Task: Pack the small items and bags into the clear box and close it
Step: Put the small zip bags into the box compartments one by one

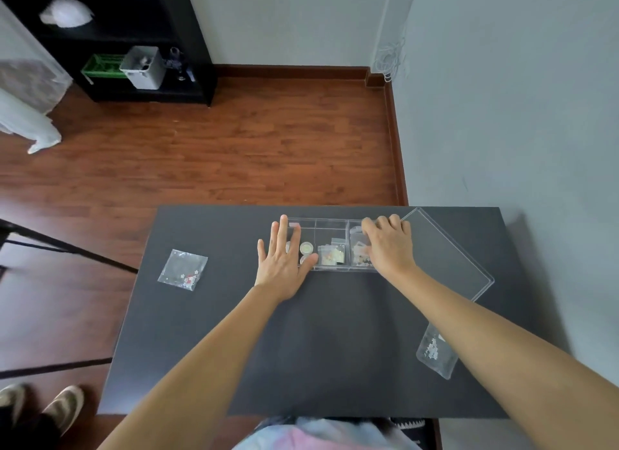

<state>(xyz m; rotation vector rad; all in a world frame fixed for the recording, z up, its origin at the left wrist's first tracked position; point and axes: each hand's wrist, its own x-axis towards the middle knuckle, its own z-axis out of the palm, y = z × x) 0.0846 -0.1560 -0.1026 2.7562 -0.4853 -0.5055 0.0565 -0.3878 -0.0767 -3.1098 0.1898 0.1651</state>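
A clear compartmented box stands at the far middle of the dark table. Its clear lid lies to its right, angled. My left hand lies flat, fingers spread, over the box's left compartment, beside small round items. The middle compartment holds small bags. My right hand curls into the right compartment, fingers pressing on a small bag there. One clear bag with small flowers lies at the table's left. Another clear bag lies at the right, partly under my forearm.
The table's right side is near a grey wall. Wooden floor lies beyond, with a black shelf holding bins. A dark frame stands left of the table. Another person's shoes show at lower left.
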